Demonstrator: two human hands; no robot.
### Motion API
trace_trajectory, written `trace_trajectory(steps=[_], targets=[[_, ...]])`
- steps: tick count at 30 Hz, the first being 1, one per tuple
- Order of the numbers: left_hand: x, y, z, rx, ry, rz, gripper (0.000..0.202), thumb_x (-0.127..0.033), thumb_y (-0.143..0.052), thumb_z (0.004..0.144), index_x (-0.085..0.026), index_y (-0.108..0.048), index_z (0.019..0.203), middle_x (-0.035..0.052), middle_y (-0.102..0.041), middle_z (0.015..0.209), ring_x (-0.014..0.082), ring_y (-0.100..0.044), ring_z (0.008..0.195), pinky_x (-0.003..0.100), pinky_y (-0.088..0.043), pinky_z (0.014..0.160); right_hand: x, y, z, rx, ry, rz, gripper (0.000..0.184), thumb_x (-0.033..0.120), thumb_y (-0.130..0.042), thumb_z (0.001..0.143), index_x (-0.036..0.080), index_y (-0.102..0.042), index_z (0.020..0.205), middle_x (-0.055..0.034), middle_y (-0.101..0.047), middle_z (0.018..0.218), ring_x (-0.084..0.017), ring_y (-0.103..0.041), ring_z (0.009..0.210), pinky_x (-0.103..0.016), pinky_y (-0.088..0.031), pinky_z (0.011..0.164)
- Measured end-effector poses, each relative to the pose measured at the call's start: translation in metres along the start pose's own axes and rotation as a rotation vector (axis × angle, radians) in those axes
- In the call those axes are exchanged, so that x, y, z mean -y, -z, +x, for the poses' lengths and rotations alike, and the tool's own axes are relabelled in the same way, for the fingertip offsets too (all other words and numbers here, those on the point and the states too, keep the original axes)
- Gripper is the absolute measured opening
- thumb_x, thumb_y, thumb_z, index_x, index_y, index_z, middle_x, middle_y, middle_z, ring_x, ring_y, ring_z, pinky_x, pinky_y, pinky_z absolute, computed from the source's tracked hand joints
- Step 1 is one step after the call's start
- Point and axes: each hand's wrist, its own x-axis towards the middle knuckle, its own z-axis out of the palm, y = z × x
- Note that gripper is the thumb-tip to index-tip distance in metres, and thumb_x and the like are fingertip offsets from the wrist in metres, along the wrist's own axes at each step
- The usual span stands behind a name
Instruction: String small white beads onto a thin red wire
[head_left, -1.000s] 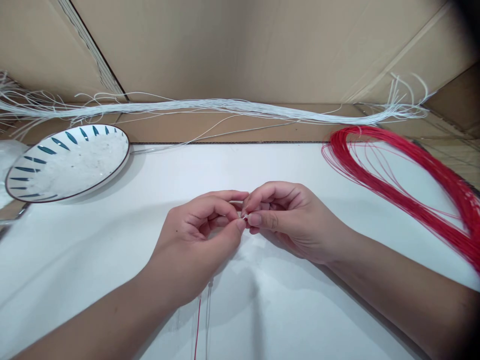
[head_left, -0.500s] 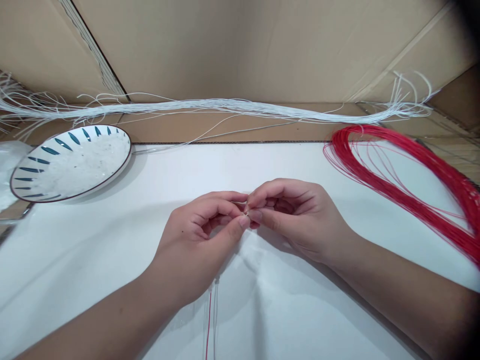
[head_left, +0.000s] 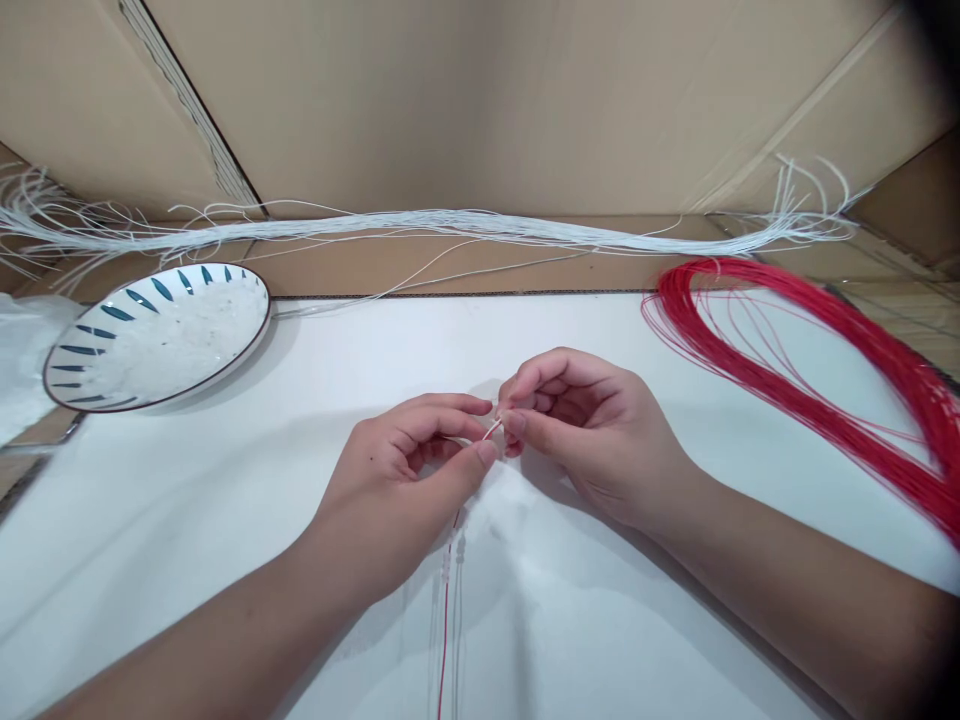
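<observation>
Left hand (head_left: 405, 465): thumb and index fingertip pinched on a short white strand (head_left: 493, 429). Right hand (head_left: 589, 430): thumb and index together on its other end; other fingers curled. Change: fingertips nearly met half a second ago, now a small gap shows with the strand slanting across it. Reads as more strand drawn out between the pinches, so the fine work is easier to see.

Strand sits above the middle of the white board (head_left: 337, 365). Red thread (head_left: 444, 640) hangs below left hand toward the near edge, clear bits (head_left: 447, 566) on it, more exposed than before; link to the strand hidden by fingers.

Plate (head_left: 112, 312) at the far left corner, red coil (head_left: 757, 362) at the far right, white bundle (head_left: 510, 228) beyond the far edge.
</observation>
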Motion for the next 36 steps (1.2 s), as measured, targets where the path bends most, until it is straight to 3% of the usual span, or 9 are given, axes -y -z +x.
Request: trace_trajectory(steps=[7,11,15,20,29,33,36], targets=[[-0.001,0.001,-0.001,-0.005,-0.008,0.033,0.017,-0.032,-0.073,0.085,-0.022,-0.075,0.071,0.0052,-0.069,0.119,0.0184,-0.069,0.094,0.026,-0.055,0.076,-0.002,-0.001,-0.002,0.044,0.001,0.043,0.021,0.019,-0.084,0.071,0.018,-0.063,0.078,0.0012,-0.063,0.069,-0.011,-0.06,0.059,-0.024,-0.052,0.056],[-0.003,-0.001,-0.003,-0.034,-0.045,0.033,0.017,-0.03,-0.073,0.084,-0.021,-0.075,0.069,0.0057,-0.066,0.118,0.0174,-0.068,0.092,0.025,-0.054,0.074,-0.003,-0.001,-0.004,0.152,0.002,0.032,0.024,0.014,-0.084,0.071,0.019,-0.065,0.085,0.002,-0.062,0.073,-0.008,-0.055,0.058,-0.021,-0.048,0.053],[-0.004,-0.004,-0.005,-0.109,-0.049,-0.027,0.018,-0.031,-0.077,0.079,-0.02,-0.074,0.066,0.0072,-0.065,0.116,0.0202,-0.067,0.095,0.028,-0.055,0.078,-0.004,0.001,-0.004,0.193,-0.079,0.053,0.023,0.025,-0.082,0.076,0.019,-0.065,0.091,0.0007,-0.061,0.077,-0.009,-0.054,0.057,-0.02,-0.05,0.049],[-0.001,-0.001,-0.003,-0.071,-0.048,0.008,0.021,-0.034,-0.076,0.08,-0.019,-0.072,0.066,0.0082,-0.065,0.114,0.0211,-0.065,0.093,0.028,-0.052,0.076,-0.005,0.003,-0.003,0.206,-0.142,0.015,0.019,0.033,-0.075,0.082,0.017,-0.064,0.082,0.0017,-0.059,0.067,-0.009,-0.052,0.054,-0.02,-0.048,0.046],[-0.003,-0.005,-0.004,-0.067,-0.042,-0.056,0.019,-0.036,-0.078,0.079,-0.02,-0.072,0.07,0.0052,-0.065,0.111,0.0182,-0.063,0.089,0.025,-0.049,0.07,-0.013,0.001,-0.002,0.251,0.0,0.107,0.015,0.029,-0.069,0.087,0.016,-0.064,0.081,0.0012,-0.058,0.068,-0.009,-0.048,0.057,-0.022,-0.04,0.051],[-0.003,-0.005,-0.004,-0.053,-0.062,-0.024,0.019,-0.034,-0.075,0.081,-0.02,-0.072,0.069,0.006,-0.065,0.113,0.0208,-0.062,0.098,0.028,-0.048,0.078,-0.016,0.001,-0.002,0.279,0.026,0.163,0.018,0.032,-0.068,0.089,0.016,-0.063,0.082,0.0002,-0.059,0.069,-0.01,-0.048,0.057,-0.023,-0.039,0.052],[-0.001,-0.001,-0.003,-0.05,-0.029,0.042,0.021,-0.032,-0.07,0.082,-0.02,-0.067,0.066,0.0061,-0.063,0.119,0.0243,-0.06,0.106,0.03,-0.045,0.074,-0.015,0.002,-0.002,0.243,0.038,0.162,0.021,0.035,-0.068,0.09,0.017,-0.062,0.082,0.0002,-0.059,0.068,-0.01,-0.048,0.056,-0.023,-0.04,0.051]])
